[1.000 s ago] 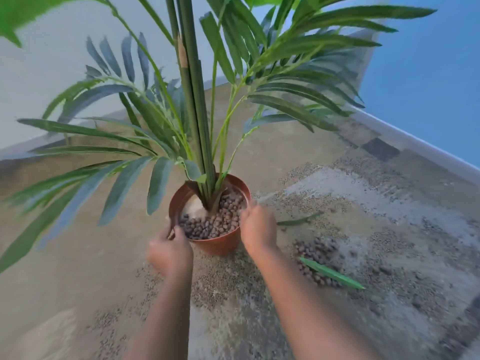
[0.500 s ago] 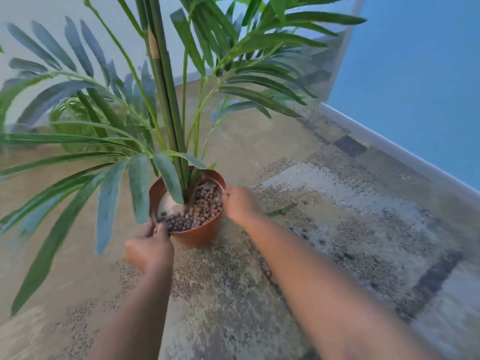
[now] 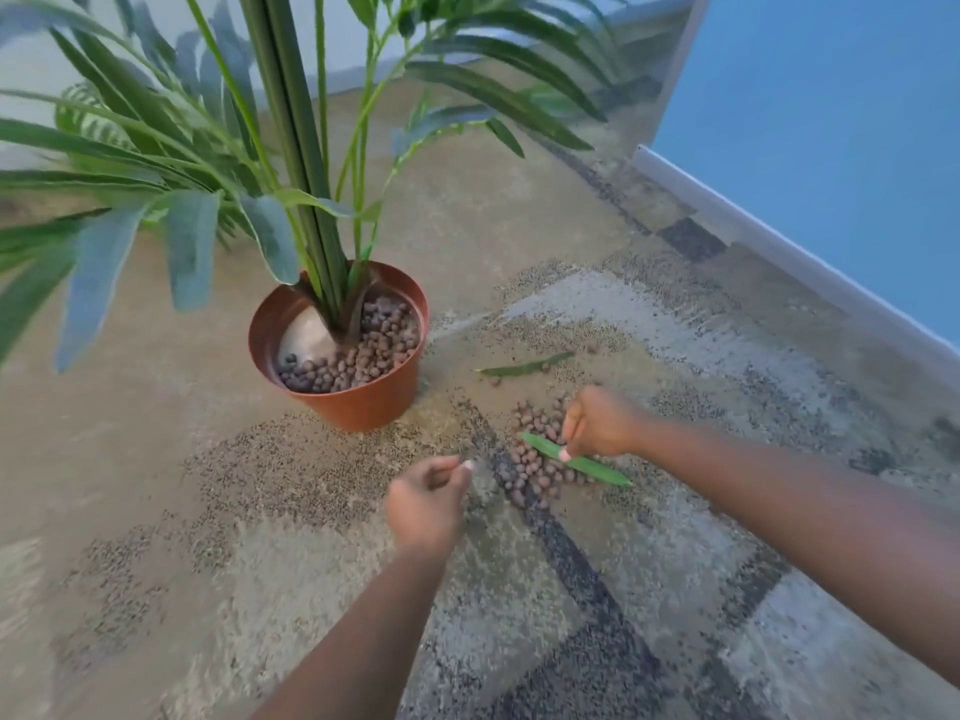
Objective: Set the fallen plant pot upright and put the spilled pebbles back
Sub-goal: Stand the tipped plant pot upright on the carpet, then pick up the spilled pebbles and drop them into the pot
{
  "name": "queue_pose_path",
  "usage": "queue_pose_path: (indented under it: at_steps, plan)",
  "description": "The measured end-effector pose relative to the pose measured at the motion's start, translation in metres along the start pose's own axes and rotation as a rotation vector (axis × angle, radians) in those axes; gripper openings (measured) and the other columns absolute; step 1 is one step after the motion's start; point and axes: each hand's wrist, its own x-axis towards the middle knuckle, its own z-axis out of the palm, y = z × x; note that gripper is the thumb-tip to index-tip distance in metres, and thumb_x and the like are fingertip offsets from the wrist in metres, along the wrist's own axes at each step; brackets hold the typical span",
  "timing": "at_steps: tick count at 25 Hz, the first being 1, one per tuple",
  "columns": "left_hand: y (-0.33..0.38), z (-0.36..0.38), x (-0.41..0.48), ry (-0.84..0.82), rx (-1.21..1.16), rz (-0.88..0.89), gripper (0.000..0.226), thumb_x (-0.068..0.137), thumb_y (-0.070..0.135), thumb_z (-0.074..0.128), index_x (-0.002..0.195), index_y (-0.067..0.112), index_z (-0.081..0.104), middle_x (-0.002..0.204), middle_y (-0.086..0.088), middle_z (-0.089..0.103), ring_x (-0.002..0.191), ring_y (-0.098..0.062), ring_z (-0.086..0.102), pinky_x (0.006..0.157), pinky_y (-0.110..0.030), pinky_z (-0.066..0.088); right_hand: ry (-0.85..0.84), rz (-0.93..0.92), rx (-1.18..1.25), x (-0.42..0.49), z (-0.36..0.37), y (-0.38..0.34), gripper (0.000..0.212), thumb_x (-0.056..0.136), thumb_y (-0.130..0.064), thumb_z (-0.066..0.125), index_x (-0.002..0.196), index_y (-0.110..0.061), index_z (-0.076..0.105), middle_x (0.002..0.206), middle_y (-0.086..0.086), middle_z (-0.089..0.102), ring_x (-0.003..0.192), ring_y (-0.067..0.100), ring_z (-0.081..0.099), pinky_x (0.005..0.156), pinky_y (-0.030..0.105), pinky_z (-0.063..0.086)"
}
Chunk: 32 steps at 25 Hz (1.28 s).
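The plant pot (image 3: 340, 356) stands upright, apart from both hands. The right hand (image 3: 597, 423) seemingly pinches a leaf (image 3: 582, 462) over the spilled pebbles (image 3: 530, 467); the left hand (image 3: 426, 504) is loosely curled, empty.

Head camera looks steeply down, close above carpet (image 3: 597, 589).

One pot (image 3: 358, 392), upright. Two loose leaves: one (image 3: 524, 365) at 3 o'clock of pot, one (image 3: 592, 466) at 4. One spilled pebble pile (image 3: 532, 467). Two hands (image 3: 426, 504) (image 3: 602, 423).

both arms reach forward, left hand (image 3: 425, 504) and right hand (image 3: 600, 423) seemingly loosely curled.
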Motion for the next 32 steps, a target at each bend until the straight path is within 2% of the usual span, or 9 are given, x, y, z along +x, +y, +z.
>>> queue_pose_path:
  at_steps: [2, 6, 8, 12, 16, 21, 25, 29, 32]
  plan:
    - [0.007, 0.019, -0.001, -0.102, 0.096, 0.048, 0.022, 0.077, 0.018, 0.079, 0.097, 0.017, 0.071, 0.087, 0.005, 0.072, 0.069, -0.01, 0.069, 0.056, -0.018, 0.054, 0.082, -0.01, 0.063, 0.0, 0.01, -0.002, 0.013, 0.074, -0.016, 0.082, 0.079, -0.015, 0.071, 0.079, -0.003, 0.069, 0.078, 0.006, 0.066, 0.079, 0.025, 0.053]
    - [0.01, 0.047, 0.001, -0.13, 0.232, 0.088, 0.035, 0.073, 0.012, 0.083, 0.105, 0.011, 0.069, 0.091, 0.002, 0.07, 0.083, -0.014, 0.067, 0.08, -0.031, 0.059, 0.144, -0.01, 0.016, -0.004, 0.028, 0.008, 0.021, 0.073, -0.014, 0.082, 0.087, -0.015, 0.067, 0.084, -0.004, 0.066, 0.082, 0.01, 0.063, 0.072, 0.021, 0.05]
    - [0.007, 0.056, -0.001, -0.136, 0.365, 0.127, 0.039, 0.074, 0.014, 0.082, 0.11, 0.012, 0.068, 0.096, 0.001, 0.069, 0.085, -0.014, 0.067, 0.082, -0.03, 0.059, 0.153, -0.01, 0.01, -0.009, 0.032, 0.014, 0.02, 0.076, -0.011, 0.078, 0.09, -0.015, 0.065, 0.087, -0.004, 0.064, 0.082, 0.011, 0.063, 0.068, 0.018, 0.05]
    - [0.002, 0.063, -0.007, -0.13, 0.522, 0.242, 0.037, 0.077, 0.014, 0.08, 0.112, 0.013, 0.067, 0.101, -0.001, 0.07, 0.09, -0.016, 0.066, 0.082, -0.027, 0.058, 0.155, 0.031, 0.148, -0.011, 0.031, 0.018, 0.017, 0.078, -0.006, 0.075, 0.088, -0.017, 0.067, 0.084, -0.002, 0.068, 0.077, 0.009, 0.068, 0.069, 0.025, 0.06]
    - [0.001, 0.058, -0.008, -0.145, 0.51, 0.263, 0.036, 0.081, 0.013, 0.077, 0.115, 0.014, 0.067, 0.106, 0.0, 0.07, 0.089, -0.013, 0.064, 0.07, -0.012, 0.048, 0.207, 0.076, 0.357, -0.008, 0.004, -0.003, 0.011, 0.079, -0.009, 0.075, 0.085, -0.016, 0.07, 0.083, 0.003, 0.072, 0.058, 0.006, 0.066, 0.049, 0.016, 0.051]
    - [-0.005, 0.035, -0.02, -0.025, 0.262, 0.216, 0.025, 0.082, 0.01, 0.076, 0.106, 0.014, 0.072, 0.089, 0.008, 0.068, 0.081, -0.007, 0.063, 0.074, -0.015, 0.051, 0.307, -0.04, 0.926, 0.005, -0.034, -0.099, 0.019, 0.077, -0.007, 0.076, 0.094, -0.007, 0.067, 0.093, 0.01, 0.071, 0.076, 0.018, 0.072, 0.07, 0.029, 0.061]
    - [-0.015, 0.01, -0.03, 0.014, 0.186, 0.178, 0.016, 0.083, 0.005, 0.073, 0.094, 0.017, 0.071, 0.081, 0.01, 0.067, 0.077, -0.007, 0.064, 0.072, -0.018, 0.056, 0.271, -0.056, 1.163, 0.021, -0.036, -0.189, 0.019, 0.077, -0.002, 0.077, 0.094, 0.001, 0.068, 0.088, 0.012, 0.07, 0.072, 0.017, 0.072, 0.068, 0.029, 0.062]
    - [-0.022, -0.007, -0.037, 0.011, 0.226, 0.172, 0.017, 0.084, 0.009, 0.072, 0.095, 0.022, 0.069, 0.084, 0.012, 0.068, 0.076, -0.001, 0.064, 0.061, -0.009, 0.05, 0.346, -0.023, 1.041, 0.039, -0.031, -0.199, 0.014, 0.081, -0.003, 0.075, 0.092, 0.002, 0.07, 0.084, 0.012, 0.072, 0.065, 0.015, 0.072, 0.061, 0.027, 0.062]
    - [-0.019, -0.012, -0.024, 0.05, 0.248, 0.183, 0.017, 0.084, 0.009, 0.072, 0.099, 0.019, 0.07, 0.086, 0.01, 0.069, 0.076, 0.0, 0.065, 0.06, -0.009, 0.05, 0.545, 0.02, 0.792, 0.051, -0.051, -0.138, 0.007, 0.086, -0.008, 0.069, 0.092, -0.007, 0.073, 0.089, 0.006, 0.072, 0.068, 0.007, 0.067, 0.053, 0.015, 0.053]
